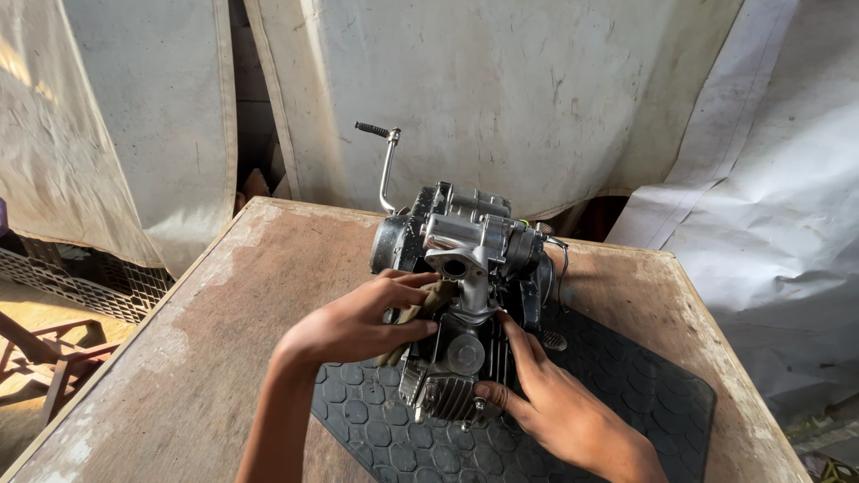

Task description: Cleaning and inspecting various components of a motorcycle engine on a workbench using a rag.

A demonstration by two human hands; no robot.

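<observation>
At the far left, a dark plastic crate (89,282) is seen on the ground beside the worn wooden table (206,358), and pale tarpaulin sheets (501,89) are hung behind it. A black rubber mat (626,402) with a hexagon pattern is laid on the table's near right part. The small motorcycle engine (470,268) is stood on the mat's far edge, near the middle of the table, with its finned cylinder head pointed toward the camera and its kick-start lever (386,165) raised at the back left.

The left hand (358,322) is closed on a khaki rag (416,317), which is pressed against the left side of the cylinder, just below the open intake port. The right hand (550,402) is spread flat and empty against the engine's right side: the forefinger is laid along the cooling fins and the thumb is touching the lower end of the head.

At the far right, more pale sheeting (787,224) is draped beyond the table edge.
</observation>
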